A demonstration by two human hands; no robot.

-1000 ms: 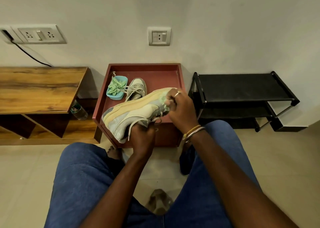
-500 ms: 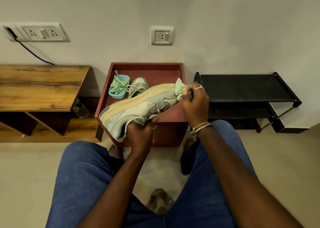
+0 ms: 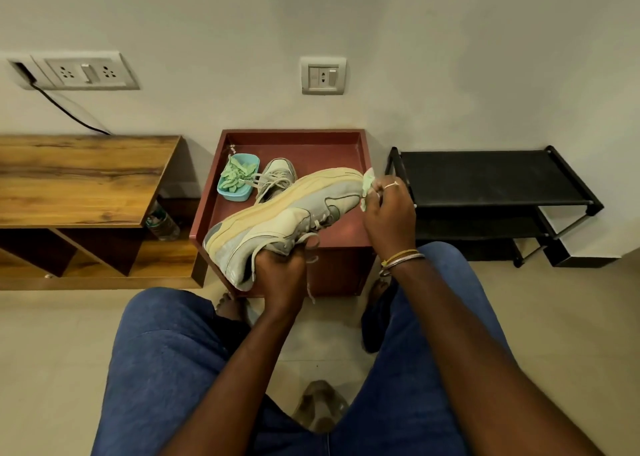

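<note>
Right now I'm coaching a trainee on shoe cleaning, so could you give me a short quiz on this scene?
1. Choose: the second sneaker lies A) on the black rack, B) on the red stand beside the blue tub, C) on the floor.
2. True or false: the right hand pinches a green wipe at the held sneaker's tip.
3. Fill in: the held sneaker is gripped by the ____ hand.
Key: 1 B; 2 true; 3 left hand.
</note>
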